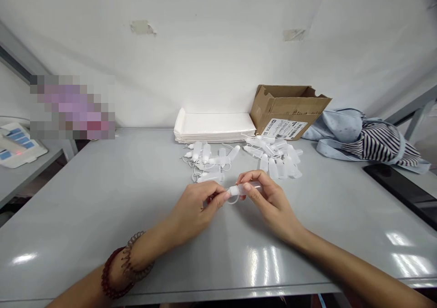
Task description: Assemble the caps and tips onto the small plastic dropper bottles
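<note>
A small translucent squeeze bottle (241, 189) lies sideways between my two hands, above the grey table. My right hand (268, 198) is closed around its body with thumb and fingers. At the bottle's white cap end, my left hand (201, 203) pinches the tip; a thin loop strap hangs below the cap. Just beyond my hands are two groups of similar bottles. The left group (206, 160) shows white caps and looped straps. In the right group (278, 157), the bottles are heaped together, most with plain rounded ends toward me.
Behind the bottles sits a stack of white padded envelopes (215, 123), with an open cardboard box (290, 112) to its right. Blue cloth with a striped piece (378, 141) lies at the right, near a black phone (403, 192). The grey table (102, 217) meets a white wall.
</note>
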Available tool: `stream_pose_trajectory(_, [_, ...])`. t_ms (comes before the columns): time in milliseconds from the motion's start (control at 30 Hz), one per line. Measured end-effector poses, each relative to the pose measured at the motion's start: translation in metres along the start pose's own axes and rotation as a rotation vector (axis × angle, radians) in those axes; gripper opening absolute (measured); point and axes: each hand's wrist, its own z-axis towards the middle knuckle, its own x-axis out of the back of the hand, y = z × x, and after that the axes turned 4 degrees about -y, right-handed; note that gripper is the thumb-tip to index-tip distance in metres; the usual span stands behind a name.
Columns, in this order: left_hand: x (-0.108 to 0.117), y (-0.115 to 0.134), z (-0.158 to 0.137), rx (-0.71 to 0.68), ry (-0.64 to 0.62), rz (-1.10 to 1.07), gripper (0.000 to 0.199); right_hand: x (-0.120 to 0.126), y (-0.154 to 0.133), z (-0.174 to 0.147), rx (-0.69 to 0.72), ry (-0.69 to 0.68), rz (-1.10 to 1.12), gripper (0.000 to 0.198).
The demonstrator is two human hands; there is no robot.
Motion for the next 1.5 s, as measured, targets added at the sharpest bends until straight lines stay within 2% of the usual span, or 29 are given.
stream_pose_trajectory(67, [0.007,-0.002,0.002,0.021,0.045,0.010,0.028,0.009,0.004,0.006,0.023,0.072,-0.120,0.016])
stream_pose_trajectory(133, [0.015,-0.005,0.003,0.065,0.137,0.025,0.028,0.023,0.011,0.016,0.081,0.200,-0.322,0.016])
stream_pose_trajectory(233, [0.023,-0.008,0.006,0.147,0.263,0.067,0.029,0.048,0.025,0.032,0.276,0.357,-0.723,0.012])
stream_pose_trajectory(267, [0.025,-0.009,0.006,0.171,0.296,0.094,0.028,0.054,0.029,0.037,0.300,0.371,-0.767,0.011])
stream_pose_trajectory(333, [0.026,-0.011,0.007,0.200,0.378,0.166,0.026,0.064,0.036,0.044,0.336,0.376,-0.831,0.011])
stream_pose_trajectory(433, [0.028,-0.011,0.008,0.200,0.511,0.237,0.028,0.064,0.040,0.047,0.381,0.321,-0.881,0.014])
stream_pose_trajectory(600, [0.029,-0.008,0.007,0.102,0.576,0.253,0.021,0.048,0.036,0.048,0.393,0.155,-0.935,0.019])
stream_pose_trajectory(700, [0.028,-0.010,0.008,0.047,0.571,0.272,0.017,0.037,0.034,0.053,0.333,0.070,-0.936,0.021])
stream_pose_trajectory(767, [0.027,-0.013,0.008,-0.005,0.574,0.283,0.016,0.030,0.034,0.060,0.262,0.061,-0.934,0.022])
stream_pose_trajectory(833, [0.023,-0.015,0.007,-0.127,0.547,0.338,0.015,0.023,0.032,0.071,0.178,0.075,-0.950,0.022])
stream_pose_trajectory(900, [0.017,-0.015,0.006,-0.318,0.419,0.474,0.018,0.018,0.029,0.083,0.095,0.081,-0.989,0.021])
stream_pose_trajectory(967, [0.007,-0.015,0.003,-0.492,0.197,0.651,0.030,0.014,0.025,0.095,0.013,0.076,-1.038,0.020])
stream_pose_trajectory(1033, [-0.004,-0.016,0.002,-0.559,0.026,0.773,0.040,0.012,0.022,0.104,-0.059,0.074,-1.077,0.021])
stream_pose_trajectory(1100, [-0.013,-0.019,0.002,-0.547,-0.015,0.847,0.034,0.012,0.019,0.108,-0.108,0.070,-1.095,0.021])
stream_pose_trajectory(1300, [-0.012,-0.028,0.007,-0.458,0.048,0.929,0.027,0.014,0.014,0.100,-0.147,0.011,-1.059,0.015])
stream_pose_trajectory(1400, [-0.009,-0.027,0.007,-0.424,0.053,0.913,0.030,0.013,0.015,0.096,-0.142,0.042,-1.017,0.013])
stream_pose_trajectory(1500, [-0.010,-0.025,0.006,-0.423,0.070,0.895,0.031,0.013,0.016,0.095,-0.145,0.105,-0.945,0.020])
